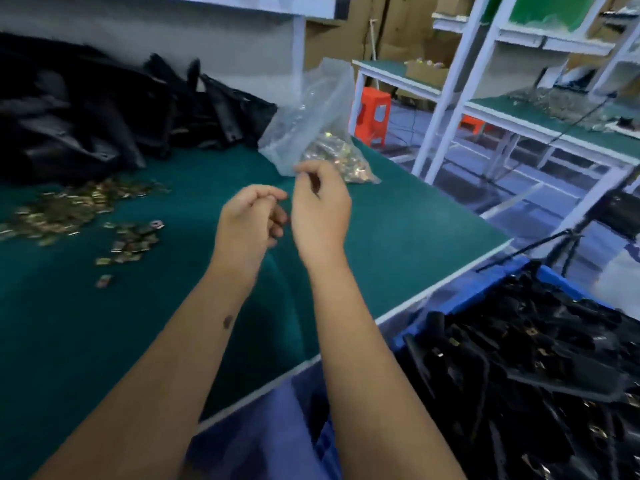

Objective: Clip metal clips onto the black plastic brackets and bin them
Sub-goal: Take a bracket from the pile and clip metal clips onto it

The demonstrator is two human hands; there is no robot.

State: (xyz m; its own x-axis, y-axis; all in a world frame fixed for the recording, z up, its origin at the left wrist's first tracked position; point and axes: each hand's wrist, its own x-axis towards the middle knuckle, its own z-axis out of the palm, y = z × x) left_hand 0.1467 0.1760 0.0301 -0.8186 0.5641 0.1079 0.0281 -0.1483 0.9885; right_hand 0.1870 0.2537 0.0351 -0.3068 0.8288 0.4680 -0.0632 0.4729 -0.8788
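From the head view, both hands hover close together over the green surface [104, 341]. The left hand [249, 216] has curled fingers; whether it holds anything cannot be told. The right hand [320, 202] pinches the clear plastic bag [311, 116], which holds metal clips [332, 157]. More loose clips [69, 209] lie left, before a heap of black brackets [86, 112]. A blue bin [554, 278] holds clipped brackets [536, 375].

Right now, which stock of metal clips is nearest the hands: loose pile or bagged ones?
The bagged clips, in the clear plastic bag just beyond the right hand. The loose pile lies far to the left on the green mat.
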